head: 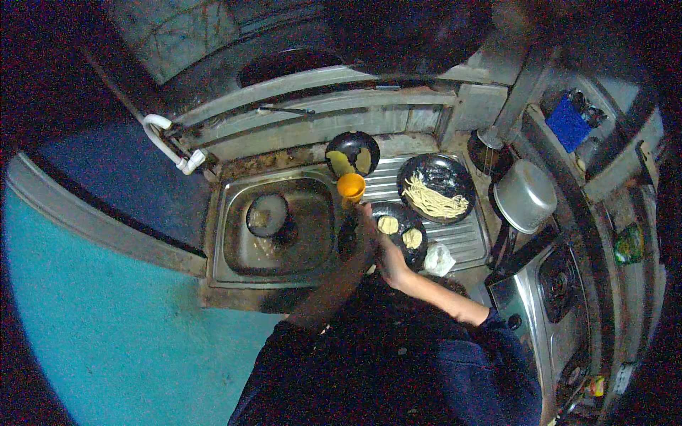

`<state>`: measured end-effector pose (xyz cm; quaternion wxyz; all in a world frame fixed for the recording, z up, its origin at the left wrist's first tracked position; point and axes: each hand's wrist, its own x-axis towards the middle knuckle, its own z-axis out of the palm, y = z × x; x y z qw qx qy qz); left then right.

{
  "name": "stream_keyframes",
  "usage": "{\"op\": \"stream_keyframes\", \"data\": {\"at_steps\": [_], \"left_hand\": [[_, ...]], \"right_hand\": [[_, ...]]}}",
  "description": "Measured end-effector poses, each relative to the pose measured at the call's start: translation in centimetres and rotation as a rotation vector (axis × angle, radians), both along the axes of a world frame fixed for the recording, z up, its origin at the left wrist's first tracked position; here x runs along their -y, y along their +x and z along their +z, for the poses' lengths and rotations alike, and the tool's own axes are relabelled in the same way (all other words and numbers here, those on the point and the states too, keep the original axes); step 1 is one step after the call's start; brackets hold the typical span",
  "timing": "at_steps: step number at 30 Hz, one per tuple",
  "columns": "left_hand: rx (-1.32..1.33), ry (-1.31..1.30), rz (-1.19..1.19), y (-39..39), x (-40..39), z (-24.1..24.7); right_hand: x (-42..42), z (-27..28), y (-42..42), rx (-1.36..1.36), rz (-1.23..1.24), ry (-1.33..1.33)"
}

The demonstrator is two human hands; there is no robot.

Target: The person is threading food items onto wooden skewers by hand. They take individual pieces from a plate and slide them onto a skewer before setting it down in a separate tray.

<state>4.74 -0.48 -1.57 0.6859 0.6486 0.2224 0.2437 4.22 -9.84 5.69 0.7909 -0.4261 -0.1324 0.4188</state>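
Observation:
Above the near edge of the counter, my left hand (363,234) and my right hand (391,262) are brought together, palms facing. Both are blurred, and whatever may lie between them is hidden. Right beside them, partly covered by my arms, a dark plate (418,258) carries two flattened pale dough pieces (387,224). Farther back on the ribbed drainboard, a larger black plate (437,166) dusted with flour holds a heap of dough strips (434,201). An orange cup (351,186) stands just beyond my fingertips. Behind it, yellowish flat pieces (341,161) lie in a dark dish (352,139).
To the left, a steel sink (314,255) contains a round lidded or upturned vessel (267,215). A crumpled white plastic bag (439,260) sits by my right wrist. An aluminium pot (525,197) and a gas stove (559,287) are on the right. A white curved tap (160,141) rises at left.

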Motion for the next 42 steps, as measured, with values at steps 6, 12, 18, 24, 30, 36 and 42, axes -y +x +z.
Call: {"op": "stream_keyframes", "data": {"at_steps": [6, 12, 18, 24, 30, 36, 42], "left_hand": [[-0.311, 0.772, 0.152, 1.1, 6.2, -0.4], [-0.282, 0.807, 0.142, 0.8, 3.2, 1.9], [-0.702, 1.083, -0.065, 2.6, 3.1, -4.8], [-0.320, 1.005, 0.476, 0.0, 5.9, 5.6], [-0.875, 1.955, 0.421, -1.0, 5.5, 1.0], [-0.232, 0.736, 0.091, -0.9, 2.3, 1.6], [-0.282, 0.829, 0.139, -0.9, 3.4, 1.2]], "right_hand": [[-0.1, 6.1, 2.3, -0.235, -0.112, -0.030], [-0.4, 3.5, 0.7, 0.099, -0.056, 0.017], [-1.7, 6.1, 2.3, -0.269, -0.183, -0.074], [-0.2, 3.3, 0.4, -0.016, -0.043, -0.070], [-0.6, 5.0, 2.8, -0.241, -0.199, -0.099], [-0.8, 0.4, 1.0, -0.092, -0.067, -0.043], [-1.1, 0.0, 2.0, -0.172, -0.030, -0.056]]}}
